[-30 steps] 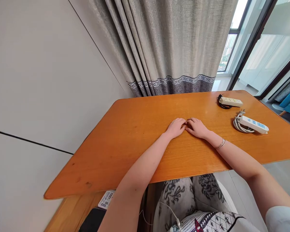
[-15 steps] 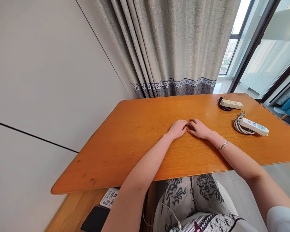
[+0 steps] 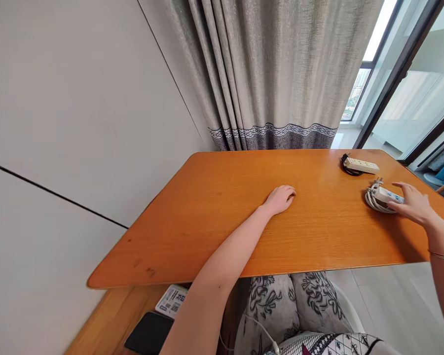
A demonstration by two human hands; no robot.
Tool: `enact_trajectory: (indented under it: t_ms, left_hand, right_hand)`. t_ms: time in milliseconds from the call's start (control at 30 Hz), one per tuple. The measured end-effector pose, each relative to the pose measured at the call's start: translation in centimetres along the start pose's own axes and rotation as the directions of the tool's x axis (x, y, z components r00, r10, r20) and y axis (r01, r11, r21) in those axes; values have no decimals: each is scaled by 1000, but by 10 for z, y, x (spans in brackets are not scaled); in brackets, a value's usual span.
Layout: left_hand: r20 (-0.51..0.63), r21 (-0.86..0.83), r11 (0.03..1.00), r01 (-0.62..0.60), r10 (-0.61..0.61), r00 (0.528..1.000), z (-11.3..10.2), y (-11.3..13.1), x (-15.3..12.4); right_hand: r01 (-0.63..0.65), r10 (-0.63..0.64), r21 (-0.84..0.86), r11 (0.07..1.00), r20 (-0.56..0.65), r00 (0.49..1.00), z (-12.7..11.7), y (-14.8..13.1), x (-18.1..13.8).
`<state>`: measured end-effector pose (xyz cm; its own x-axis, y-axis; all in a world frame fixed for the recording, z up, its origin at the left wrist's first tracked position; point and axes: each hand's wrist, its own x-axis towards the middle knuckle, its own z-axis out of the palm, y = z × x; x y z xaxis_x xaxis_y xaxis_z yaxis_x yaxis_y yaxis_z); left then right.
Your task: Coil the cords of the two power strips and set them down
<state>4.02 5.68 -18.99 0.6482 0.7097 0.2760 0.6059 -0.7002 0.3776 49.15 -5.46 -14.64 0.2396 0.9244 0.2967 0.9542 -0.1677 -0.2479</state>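
Note:
My left hand [image 3: 280, 199] rests palm down on the orange wooden table [image 3: 214, 212], near its middle, holding nothing. My right hand [image 3: 413, 203] reaches out to the right with fingers spread, hovering over the near end of a white power strip with blue sockets [image 3: 387, 195]. That strip lies beside its coiled white cable [image 3: 373, 202]. I cannot tell whether the fingers touch the strip. A second, cream power strip [image 3: 361, 165] with a black cable lies farther back on the table.
A grey curtain [image 3: 277, 74] hangs behind the table and a pale wall runs along the left. A glass door frame stands at the right. Below the table's near edge sit a black device [image 3: 148, 334] and a labelled card [image 3: 172, 300].
My right hand has left my left hand at the table's middle and moved right to the white power strip. The left hand has stayed put. The view has shifted slightly.

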Motion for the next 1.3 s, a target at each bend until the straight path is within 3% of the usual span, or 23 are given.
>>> enact_trajectory:
  t_ms: [100, 233, 367, 433, 500, 567, 633, 733, 800, 867, 933, 1067, 1200, 1300]
  left_hand:
    - [-1, -1, 1000, 9, -9, 1000, -2, 3, 0]
    - [-3, -27, 999, -29, 29, 1000, -4, 16, 1]
    - [22, -85, 963, -255, 258, 966, 5, 46, -3]
    - [44, -83, 911, -403, 408, 912, 16, 65, -7]
    - [69, -59, 823, -565, 568, 820, 28, 84, -13]
    - [71, -34, 742, -670, 670, 739, 37, 99, -18]
    - [41, -12, 730, -683, 683, 729, 39, 108, -22]
    - [-48, 9, 853, -521, 521, 852, 27, 106, -24]
    - [-126, -2, 952, -306, 304, 944, 13, 91, -23]
    - [-198, -33, 998, -50, 43, 979, -2, 68, -23]
    - [-230, -39, 990, 139, -144, 963, -17, 39, -24]
    - [-292, 50, 915, 401, -371, 882, -43, -17, -35]
    - [-261, 259, 791, 554, -495, 829, -74, -60, -59]
    - [-226, 375, 713, 592, -549, 805, -104, -88, -80]
  right_hand:
    - [-122, 111, 66, 990, 147, 983, 6, 20, 4]
    - [-30, 19, 80, 996, 145, 989, 15, -3, 7]
    - [110, -117, 50, 993, 186, 975, 25, -65, 7]
    - [149, -170, 105, 983, 229, 958, 35, -108, 5]
    - [190, -262, 269, 944, 260, 929, 46, -153, 3]
    - [191, -383, 560, 806, 248, 890, 54, -196, 0]
    - [193, -452, 764, 615, 141, 881, 55, -228, -4]
    - [172, -429, 896, 409, 22, 903, 44, -247, -6]
    - [149, -376, 935, 322, -19, 926, 33, -241, -5]
    - [161, -324, 936, 312, -55, 944, 22, -224, -2]
    - [209, -284, 894, 397, -97, 954, 15, -201, 1]
    - [224, -178, 801, 554, -149, 973, 13, -151, 7]
    - [138, -114, 757, 639, -84, 990, 15, -105, 11]
    - [106, -109, 661, 743, -37, 993, 16, -73, 11]
